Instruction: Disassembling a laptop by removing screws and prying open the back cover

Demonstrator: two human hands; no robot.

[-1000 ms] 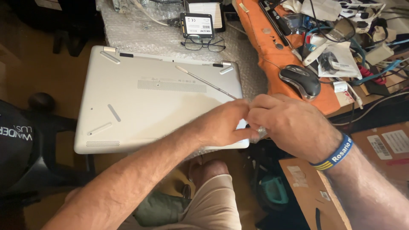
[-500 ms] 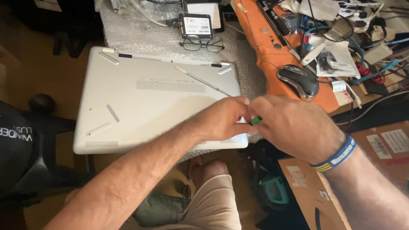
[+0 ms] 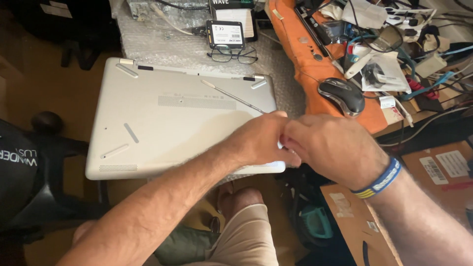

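Observation:
A silver laptop [image 3: 167, 128] lies upside down on bubble wrap, its base facing up. My left hand [image 3: 261, 140] grips the laptop's near right corner, thumb along the edge. My right hand [image 3: 335, 148] is pressed against the left one at that same corner, fingers curled inward. Whatever sits between the fingertips is hidden. A thin metal pry tool [image 3: 231, 96] lies across the laptop's base just beyond my left hand. My right wrist wears a blue and yellow band [image 3: 382, 180].
A black drive [image 3: 225, 33] and glasses [image 3: 231, 54] sit on the bubble wrap [image 3: 162, 44] behind the laptop. At the right are an orange mat [image 3: 305, 69], a black mouse [image 3: 341, 96], tangled cables and cardboard boxes [image 3: 443, 167]. A black chair [image 3: 29, 182] stands left; my knee [image 3: 246, 231] is below.
A small green item glimpsed between my fingers half a second ago is now covered. Both hands have stayed at the laptop's near right corner, closing tighter together.

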